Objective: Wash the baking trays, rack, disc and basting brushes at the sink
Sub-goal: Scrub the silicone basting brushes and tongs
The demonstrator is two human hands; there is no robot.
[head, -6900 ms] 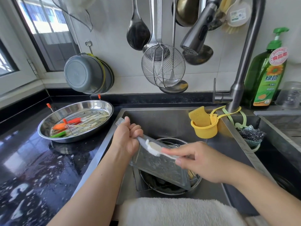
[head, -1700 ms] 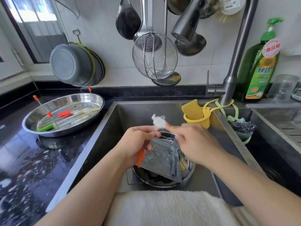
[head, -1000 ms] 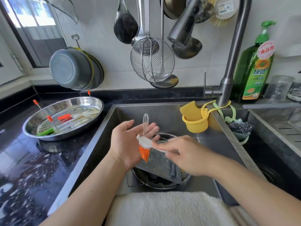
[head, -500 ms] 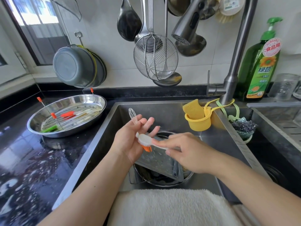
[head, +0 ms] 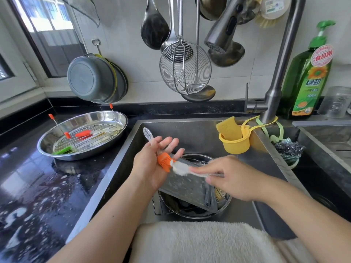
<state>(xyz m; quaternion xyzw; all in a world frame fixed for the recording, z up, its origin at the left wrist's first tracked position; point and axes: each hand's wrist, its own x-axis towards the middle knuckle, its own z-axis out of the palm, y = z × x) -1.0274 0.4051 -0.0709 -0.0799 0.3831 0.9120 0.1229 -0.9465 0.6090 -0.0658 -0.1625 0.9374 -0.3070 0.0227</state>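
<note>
Two hung strainers above sink; oval tray left.

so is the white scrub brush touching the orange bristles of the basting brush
Touching. The head view shows the white scrub brush head pressed against the orange bristles of the basting brush lying across the left hand, with no gap between them.
</note>
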